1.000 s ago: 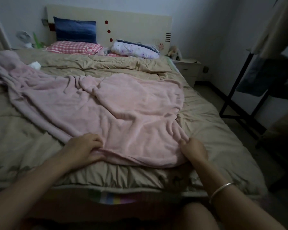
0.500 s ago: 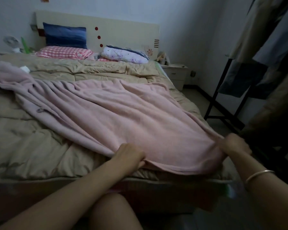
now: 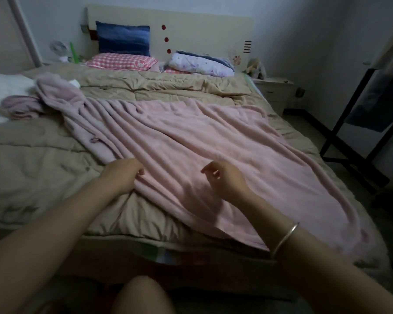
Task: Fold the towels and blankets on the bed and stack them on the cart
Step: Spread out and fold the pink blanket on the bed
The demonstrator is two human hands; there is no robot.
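A pink blanket [image 3: 213, 150] lies spread diagonally over the beige quilt of the bed [image 3: 32, 168], its near corner hanging over the foot edge at the right. My left hand [image 3: 123, 175] sits at the blanket's left edge, fingers curled into its folds. Just above the blanket's middle, my right hand [image 3: 225, 177] hovers with fingers loosely apart and nothing in it; a metal bangle is on that wrist. The blanket's far end is bunched in a mauve heap [image 3: 25, 105] at the upper left, next to a white cloth [image 3: 5, 89].
Pillows [image 3: 123, 60] lie against the headboard. A small bedside cabinet [image 3: 275, 89] stands at the far right of the bed. A black rack [image 3: 349, 123] with hanging clothes fills the right side, leaving a strip of floor beside the bed. No cart is in view.
The blanket has been pulled toward the foot and right and now lies flatter. My right hand has let go of its corner and moved left over the middle. My view shifted.
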